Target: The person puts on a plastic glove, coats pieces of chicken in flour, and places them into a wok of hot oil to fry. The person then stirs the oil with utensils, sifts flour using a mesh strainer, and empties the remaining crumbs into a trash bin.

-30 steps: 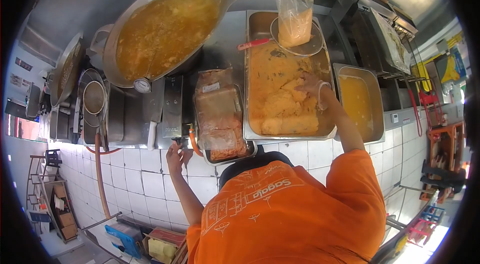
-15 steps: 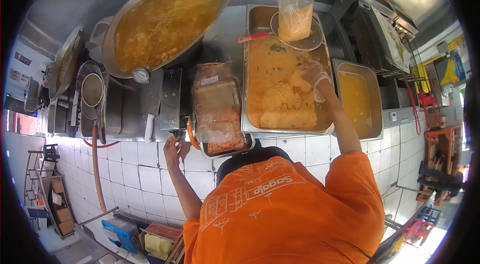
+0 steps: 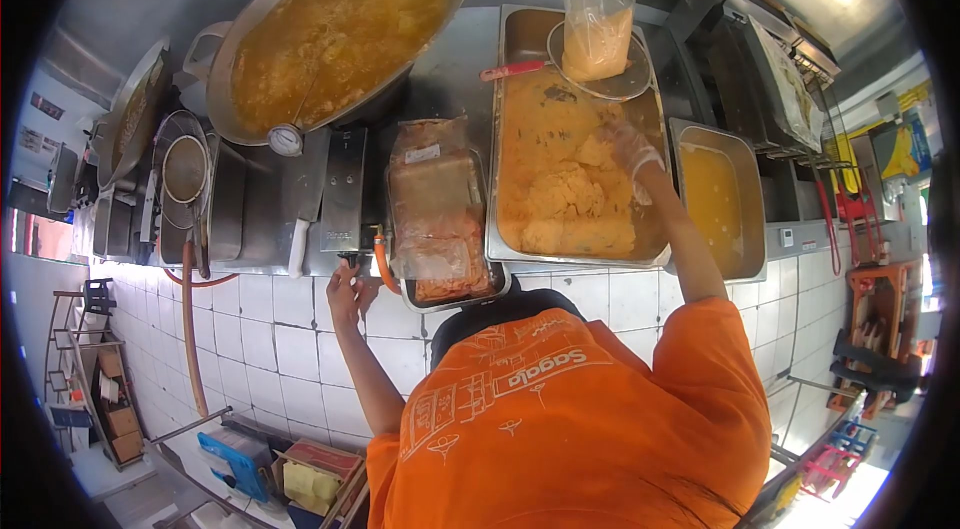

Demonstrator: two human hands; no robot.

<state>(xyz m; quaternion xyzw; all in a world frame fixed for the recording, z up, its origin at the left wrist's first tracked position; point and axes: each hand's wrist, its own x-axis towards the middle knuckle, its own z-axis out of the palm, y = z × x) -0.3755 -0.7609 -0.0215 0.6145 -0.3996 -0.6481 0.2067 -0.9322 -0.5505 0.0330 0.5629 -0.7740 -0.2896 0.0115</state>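
- Head view: inside the tray (image 3: 525,34), flour (image 3: 570,204) is touched by the right hand (image 3: 632,151), fingers loosely bent; any hold cannot be told.
- Left of the tray, the left hand (image 3: 348,297) is half-curled by the knob (image 3: 349,258), grip unclear.
- Light handling is advised.

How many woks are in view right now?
2. The large wok is at upper left, with a thermometer at its near edge; the other wok is at far left, beyond the sieves. More may be hidden.

Steel counter (image 3: 465,59) | orange-powder tray (image 3: 580,260) | yellow-liquid tray (image 3: 758,209) | meat tray (image 3: 455,305) (jutting past the edge) | white-handled knife (image 3: 299,244)
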